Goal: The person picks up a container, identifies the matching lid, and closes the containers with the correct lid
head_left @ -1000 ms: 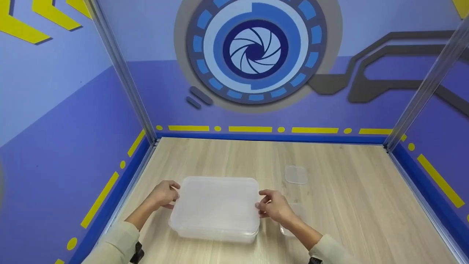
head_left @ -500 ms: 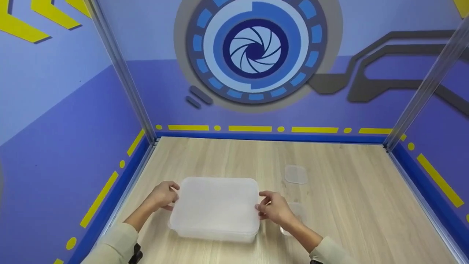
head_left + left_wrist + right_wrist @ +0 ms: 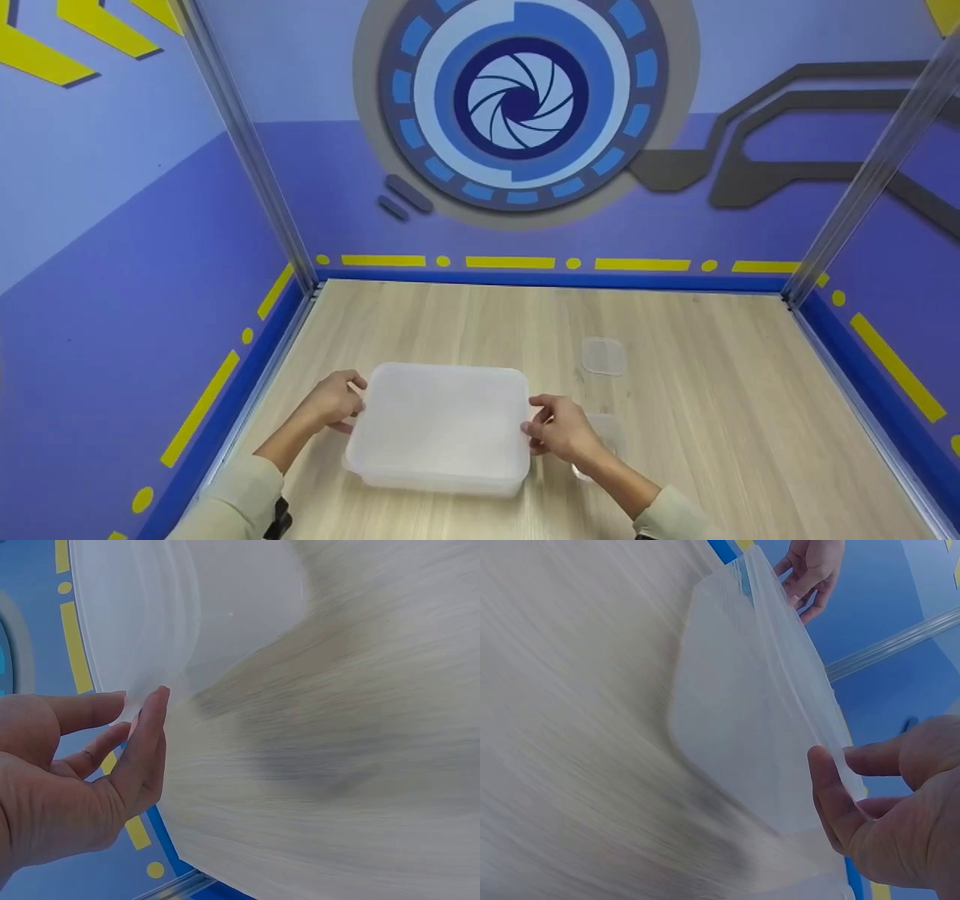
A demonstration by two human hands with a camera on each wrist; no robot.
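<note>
A large clear plastic food container [image 3: 442,484] stands on the wooden table, with a frosted rectangular lid [image 3: 442,416] over its top. My left hand [image 3: 334,397] pinches the lid's left edge between thumb and fingers. At the opposite edge, my right hand [image 3: 562,429] pinches the lid in the same way. In the right wrist view the lid [image 3: 810,690] lies along the container's rim, between thumb and fingers. Whether it is seated all round cannot be made out.
A small clear square lid [image 3: 604,356] lies flat at the back right. Nearer, a small clear container [image 3: 609,429] is partly hidden behind my right hand and wrist. Blue panels [image 3: 517,247] and metal posts [image 3: 862,180] border the table [image 3: 712,390].
The right hand and the lid's right side have come very slightly nearer to me. Both hands keep their grip on the lid; the container stays in place.
</note>
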